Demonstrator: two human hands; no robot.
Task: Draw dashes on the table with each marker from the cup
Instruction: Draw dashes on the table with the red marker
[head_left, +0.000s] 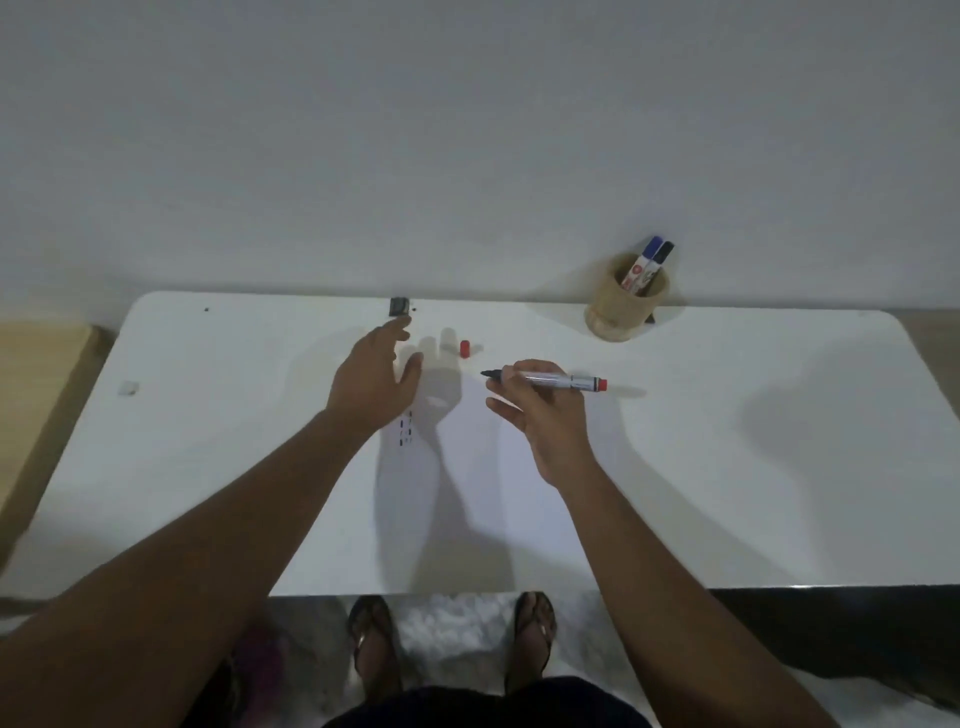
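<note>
My right hand holds an uncapped marker with a red end, lying level above the white table, its dark tip pointing left. The marker's red cap lies on the table just beyond. My left hand hovers flat with fingers spread, holding nothing, left of the cap. Short dark dashes show on the table below my left wrist. A tan cup at the back right holds a blue-capped marker and a black-capped marker.
A small dark grey block sits at the table's back edge beyond my left hand. A small pale scrap lies at the left. A wall rises right behind the table. My feet in sandals stand under the front edge.
</note>
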